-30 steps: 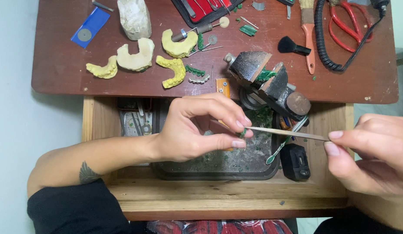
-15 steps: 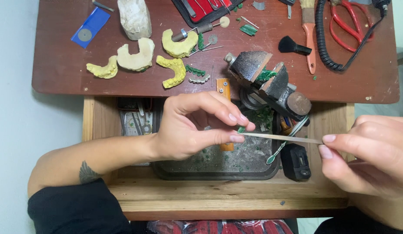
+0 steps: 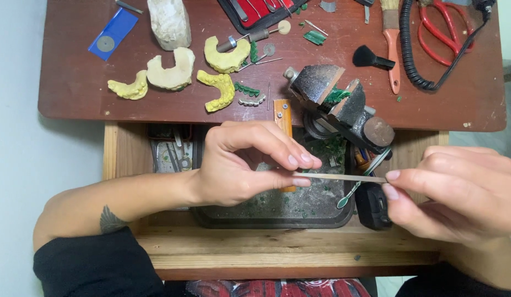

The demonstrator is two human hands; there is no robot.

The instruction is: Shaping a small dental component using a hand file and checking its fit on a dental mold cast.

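Observation:
A thin pale strip (image 3: 343, 177) stretches level between my two hands, over an open drawer. My left hand (image 3: 244, 165) pinches its left end between thumb and fingertips; whether a small piece is also pinched there I cannot tell. My right hand (image 3: 459, 192) grips the strip's right end with thumb and forefinger. Below the strip lies a dark tray (image 3: 277, 212) strewn with green and grey chips. A small metal vise (image 3: 338, 104) with green material in its jaws is clamped at the desk edge just behind the strip.
On the brown desk (image 3: 74, 82) lie yellow and white dental casts (image 3: 173, 71), a blue packet (image 3: 112, 33), a red tool case (image 3: 261, 11), an orange-handled brush (image 3: 392, 44), a black brush (image 3: 371, 58), red scissors (image 3: 445, 25) and a coiled black cord (image 3: 409, 49). A black object (image 3: 372, 208) sits in the drawer.
The strip has slid a little to the left between my hands, and my right hand has followed it leftward. My left hand stays in place.

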